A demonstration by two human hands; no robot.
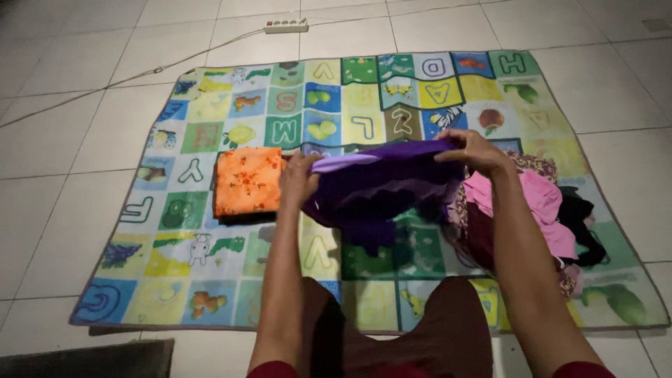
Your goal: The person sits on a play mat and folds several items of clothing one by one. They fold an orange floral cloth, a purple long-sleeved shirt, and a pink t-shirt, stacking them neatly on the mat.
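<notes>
I hold a purple cloth (381, 183) above a colourful play mat (210, 280). My left hand (297, 180) grips its left end and my right hand (474, 150) pinches its upper right edge. The cloth hangs folded between them, its lower part drooping toward the mat. A folded orange patterned cloth (247, 180) lies on the mat just left of my left hand.
A heap of clothes, pink (542, 203), black (581, 220) and patterned, lies on the mat's right side under my right forearm. A white power strip (285, 26) with its cable rests on the tiled floor beyond the mat. A dark mat corner (91, 358) shows at bottom left.
</notes>
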